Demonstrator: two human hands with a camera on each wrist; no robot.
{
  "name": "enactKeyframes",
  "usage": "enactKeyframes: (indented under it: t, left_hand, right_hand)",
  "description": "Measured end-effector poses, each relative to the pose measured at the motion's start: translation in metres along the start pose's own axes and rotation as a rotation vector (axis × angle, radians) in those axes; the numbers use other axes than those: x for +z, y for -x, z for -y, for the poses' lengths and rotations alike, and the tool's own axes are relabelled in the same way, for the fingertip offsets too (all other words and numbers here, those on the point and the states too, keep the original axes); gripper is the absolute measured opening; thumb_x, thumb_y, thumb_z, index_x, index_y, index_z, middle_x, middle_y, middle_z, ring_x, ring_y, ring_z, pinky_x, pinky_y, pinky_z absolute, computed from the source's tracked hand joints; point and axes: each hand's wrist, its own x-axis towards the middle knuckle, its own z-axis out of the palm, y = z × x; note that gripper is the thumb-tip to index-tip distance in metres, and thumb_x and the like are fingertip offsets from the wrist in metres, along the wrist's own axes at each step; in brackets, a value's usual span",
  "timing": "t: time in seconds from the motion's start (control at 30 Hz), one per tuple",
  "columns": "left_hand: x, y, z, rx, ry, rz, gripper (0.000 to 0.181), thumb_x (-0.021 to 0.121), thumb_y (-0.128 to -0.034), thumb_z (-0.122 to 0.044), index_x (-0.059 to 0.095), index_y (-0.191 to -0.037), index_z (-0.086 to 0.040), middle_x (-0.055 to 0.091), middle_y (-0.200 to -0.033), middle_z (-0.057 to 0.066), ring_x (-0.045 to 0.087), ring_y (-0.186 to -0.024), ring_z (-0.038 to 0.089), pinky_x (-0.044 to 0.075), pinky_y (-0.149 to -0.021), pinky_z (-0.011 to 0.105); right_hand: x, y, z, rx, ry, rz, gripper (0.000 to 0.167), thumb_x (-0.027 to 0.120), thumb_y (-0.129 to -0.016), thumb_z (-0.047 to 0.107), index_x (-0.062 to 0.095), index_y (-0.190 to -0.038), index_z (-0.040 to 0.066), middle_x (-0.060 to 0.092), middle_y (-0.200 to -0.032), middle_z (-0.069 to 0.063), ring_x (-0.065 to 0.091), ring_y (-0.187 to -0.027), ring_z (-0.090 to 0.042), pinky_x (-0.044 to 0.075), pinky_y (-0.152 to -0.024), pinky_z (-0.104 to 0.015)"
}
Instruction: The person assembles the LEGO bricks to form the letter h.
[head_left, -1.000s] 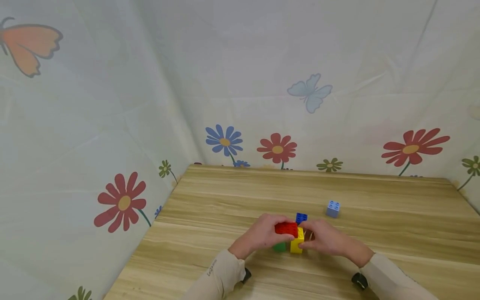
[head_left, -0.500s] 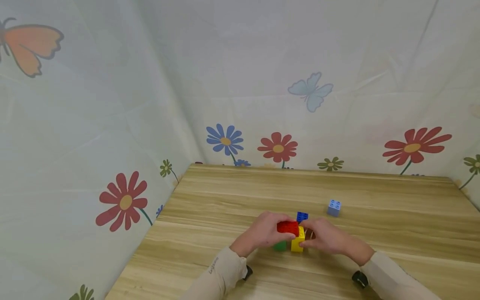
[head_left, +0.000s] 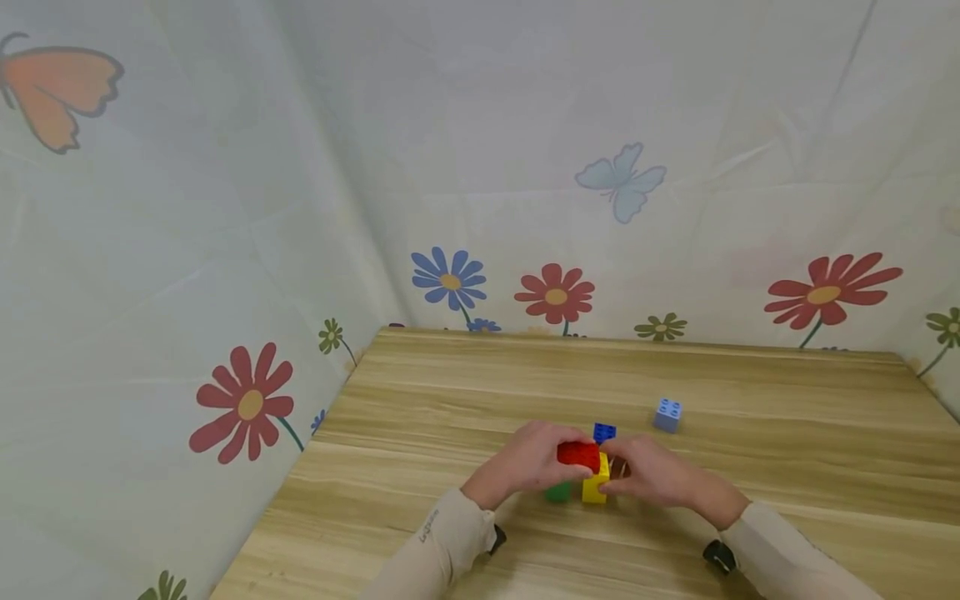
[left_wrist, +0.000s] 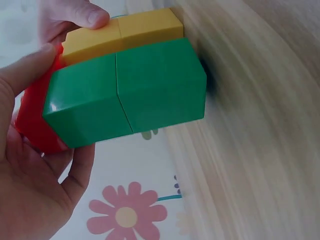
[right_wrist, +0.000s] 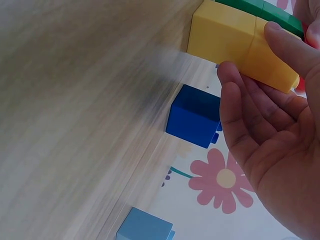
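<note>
My left hand grips a red brick between thumb and fingers. Beneath the red brick stand two green bricks, stacked one on the other. Beside them is a stack of two yellow bricks, its studs partly showing at the top. My right hand pinches the upper yellow brick, thumb on the near side and fingers behind. In the left wrist view the red brick lies along the top end of the green stack and reaches the yellow one; how far it overlaps the yellow is hidden.
A dark blue brick stands just behind the right fingers. Farther back and to the right is a light blue brick. The wooden table meets a flower-printed cloth wall at the back and left.
The red brick has shifted very slightly to the right along with the left hand. Otherwise both hands keep the same grips, and the loose blue bricks stay in place.
</note>
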Motion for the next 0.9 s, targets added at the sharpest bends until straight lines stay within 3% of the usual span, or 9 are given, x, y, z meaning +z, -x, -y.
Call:
enactKeyframes:
  t: [0.27, 0.53, 0.9]
  left_hand:
    - [0.0039, 0.003, 0.0027, 0.004, 0.026, -0.013, 0.04, 0.08, -0.0971, -0.034, 0.074, -0.13, -0.013, 0.076, -0.12, -0.003, 0.062, -0.091, 0.005, 0.049, -0.08, 0.015]
    - [0.0051, 0.0066, 0.0037, -0.001, 0.076, -0.048, 0.037, 0.079, -0.0977, -0.031, 0.074, -0.129, -0.011, 0.076, -0.119, 0.0, 0.064, -0.092, 0.005, 0.051, -0.08, 0.015]
    - [0.0035, 0.0056, 0.0006, -0.02, -0.014, -0.04, 0.041, 0.08, -0.0965, -0.034, 0.074, -0.132, -0.014, 0.076, -0.121, -0.002, 0.064, -0.093, 0.005, 0.05, -0.081, 0.016]
  right_hand:
    - [0.0031, 0.0008, 0.0023, -0.003, 0.005, 0.003, 0.021, 0.083, -0.093, 0.018, 0.069, -0.104, 0.006, 0.069, -0.091, 0.008, 0.062, -0.078, -0.003, 0.056, -0.069, -0.025]
    - [0.0032, 0.0006, 0.0021, 0.016, 0.006, 0.004, 0.027, 0.083, -0.094, 0.019, 0.071, -0.111, 0.002, 0.07, -0.095, 0.007, 0.061, -0.08, -0.003, 0.056, -0.071, -0.025]
    - [0.0012, -0.0008, -0.0013, 0.005, 0.015, -0.005, 0.024, 0.083, -0.094, 0.019, 0.071, -0.108, 0.004, 0.069, -0.093, 0.009, 0.061, -0.079, -0.001, 0.056, -0.07, -0.026]
